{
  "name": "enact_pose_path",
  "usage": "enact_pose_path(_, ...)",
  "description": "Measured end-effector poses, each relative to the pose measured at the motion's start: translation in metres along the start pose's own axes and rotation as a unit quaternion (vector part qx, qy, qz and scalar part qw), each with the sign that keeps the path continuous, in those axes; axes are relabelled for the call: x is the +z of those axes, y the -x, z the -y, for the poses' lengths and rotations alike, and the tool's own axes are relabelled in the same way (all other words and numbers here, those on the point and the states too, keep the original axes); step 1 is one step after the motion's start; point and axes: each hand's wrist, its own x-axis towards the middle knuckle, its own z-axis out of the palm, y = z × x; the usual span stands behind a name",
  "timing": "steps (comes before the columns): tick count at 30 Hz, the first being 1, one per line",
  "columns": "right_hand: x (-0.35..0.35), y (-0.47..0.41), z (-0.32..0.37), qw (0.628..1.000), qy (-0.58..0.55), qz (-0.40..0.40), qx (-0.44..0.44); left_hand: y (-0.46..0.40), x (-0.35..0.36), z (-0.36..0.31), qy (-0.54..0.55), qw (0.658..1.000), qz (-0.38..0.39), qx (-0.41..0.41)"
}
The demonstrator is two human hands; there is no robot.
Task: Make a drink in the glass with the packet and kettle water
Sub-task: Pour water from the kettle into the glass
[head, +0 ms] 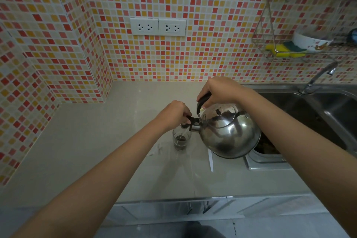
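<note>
— Mosaic-tiled walls enclose the beige tabletop [96, 150]; where is the small clear glass [181, 140]?

— Directly below the round steel kettle's [229, 133] spout, which is tipped leftward over it. The black handle is gripped by the right hand [218, 90]; the spout's black cap is pinched by the left hand [173, 112], nearer the glass.

— Anything unclear?

— Dark contents are seen; the packet cannot be identified.
</note>
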Motion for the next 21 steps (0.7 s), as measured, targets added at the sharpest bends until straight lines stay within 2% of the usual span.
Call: enact_pose_path(21, 0.0005, -0.0014, -0.0032, 1.000, 0.007, 0.005, 0.000, 0.0001, -0.0002, -0.0022, -0.003, 1.000, -0.002, 0.000)
